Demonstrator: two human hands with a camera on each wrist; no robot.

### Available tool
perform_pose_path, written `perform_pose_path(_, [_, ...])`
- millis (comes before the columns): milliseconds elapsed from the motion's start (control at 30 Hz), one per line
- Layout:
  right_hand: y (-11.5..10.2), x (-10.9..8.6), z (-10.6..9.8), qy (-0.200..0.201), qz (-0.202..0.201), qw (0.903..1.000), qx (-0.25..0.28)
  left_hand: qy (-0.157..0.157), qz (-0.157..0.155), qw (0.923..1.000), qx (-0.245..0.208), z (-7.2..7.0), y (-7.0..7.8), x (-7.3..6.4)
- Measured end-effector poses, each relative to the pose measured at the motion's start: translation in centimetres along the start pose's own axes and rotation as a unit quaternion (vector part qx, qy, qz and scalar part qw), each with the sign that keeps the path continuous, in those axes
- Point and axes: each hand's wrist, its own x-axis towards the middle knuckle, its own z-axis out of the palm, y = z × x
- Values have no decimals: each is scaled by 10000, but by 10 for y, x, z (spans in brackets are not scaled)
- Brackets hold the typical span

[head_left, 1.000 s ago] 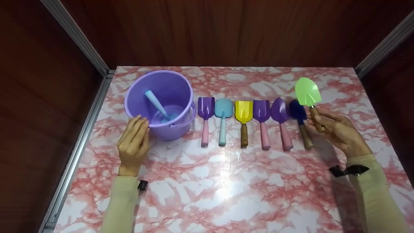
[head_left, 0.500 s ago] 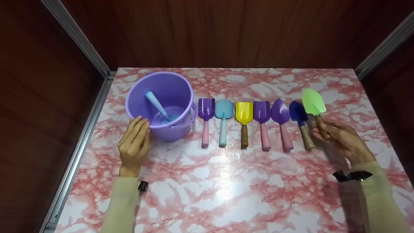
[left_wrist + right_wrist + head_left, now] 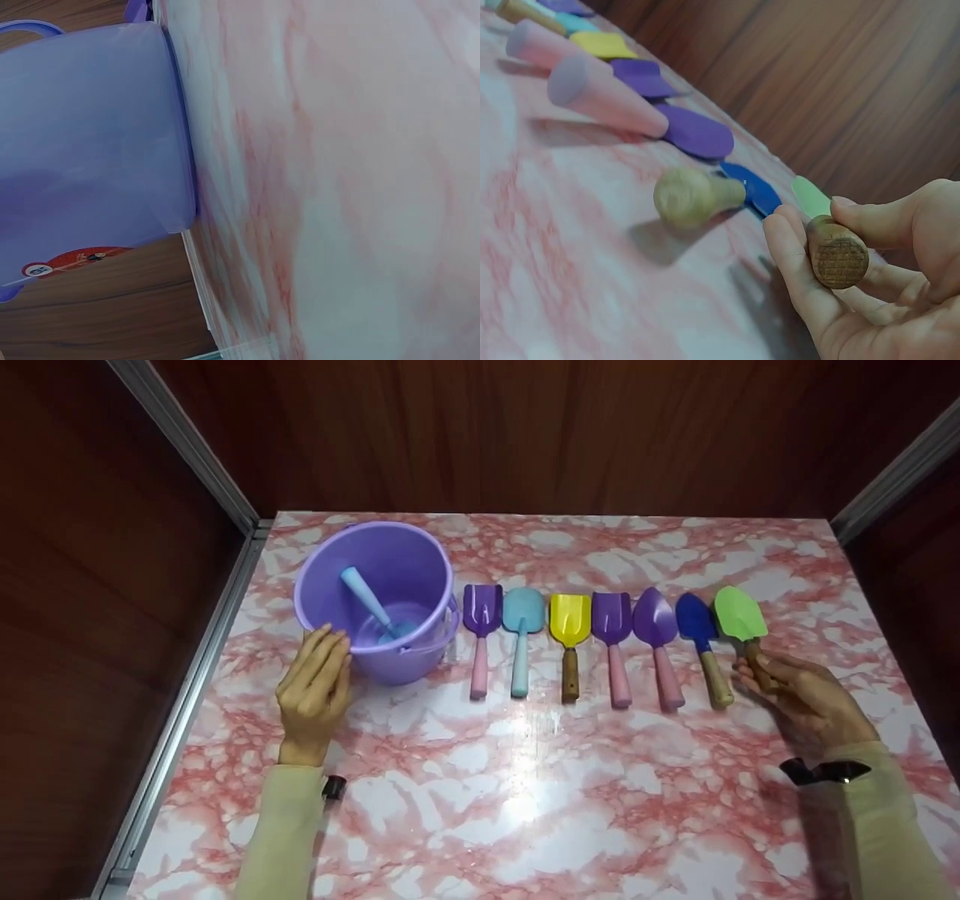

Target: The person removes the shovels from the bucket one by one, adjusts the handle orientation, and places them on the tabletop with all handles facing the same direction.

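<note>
A purple bucket (image 3: 401, 666) stands at the left of the table, a light blue toy shovel (image 3: 366, 598) leaning inside it. My left hand (image 3: 311, 697) holds the bucket's near-left rim, fingertips over the edge. In the left wrist view the bucket's side (image 3: 90, 135) shows and the hand is out of sight. On the right, my right hand (image 3: 810, 694) pinches the brown wooden handle (image 3: 840, 255) of a light green trowel (image 3: 741, 613) between thumb and fingers. The green trowel is at the row's right end, beside a blue trowel (image 3: 697, 619) with a wooden handle.
Left of the blue trowel lie a pointed purple trowel (image 3: 655, 617), a purple shovel (image 3: 611, 617), a yellow shovel (image 3: 570, 619), a light blue shovel (image 3: 523, 610) and another purple shovel (image 3: 482, 607). Dark wooden panels (image 3: 525, 435) enclose the marbled table (image 3: 450, 825).
My right hand has lowered the green trowel and drawn it slightly right and nearer, from above the blue trowel to the right end of the row. The left hand stays at the bucket rim.
</note>
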Motion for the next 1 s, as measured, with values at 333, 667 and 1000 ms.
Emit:
perform_pose_path(333, [-1,0,-3,185,84,9997,137,69,-1,10000,24,1,1,0])
perform_pose_path(667, [-4,2,1,743,90,9972,-52,76,-25,10000,31,1,1,-2])
perform_pose_path(1000, [-11,1,3,533,281,9967,-537,39,-28,10000,33,2,0,0])
